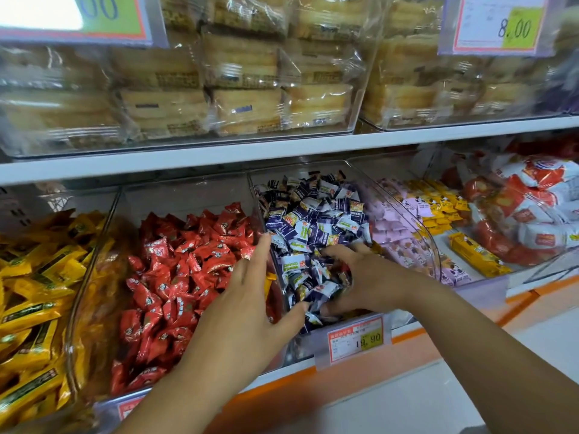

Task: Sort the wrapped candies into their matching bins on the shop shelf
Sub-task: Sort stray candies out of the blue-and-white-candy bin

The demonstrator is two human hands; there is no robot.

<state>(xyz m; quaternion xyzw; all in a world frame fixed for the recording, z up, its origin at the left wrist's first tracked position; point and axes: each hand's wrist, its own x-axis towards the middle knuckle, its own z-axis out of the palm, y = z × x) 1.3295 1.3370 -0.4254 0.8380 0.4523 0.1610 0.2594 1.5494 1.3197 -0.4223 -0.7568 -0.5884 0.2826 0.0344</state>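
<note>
Three clear bins stand side by side on the lower shelf. The middle bin (416, 227) holds purple-and-white wrapped candies (313, 220). Left of it is a bin of red wrapped candies (185, 264), and at the far left a bin of yellow wrapped candies (34, 277). My left hand (250, 296) reaches over the divider between the red and purple bins, fingers straight, thumb touching purple candies near the bin's front. My right hand (360, 277) is inside the purple bin with its fingers curled over the candies at the front; whether it grips any is hidden.
A price tag (355, 338) hangs on the purple bin's front. To the right lie pink packets (391, 227), yellow bars (476, 255) and red-and-white packs (532, 208). The upper shelf (219, 151) carries bins of wrapped cakes (244, 104) and two price signs.
</note>
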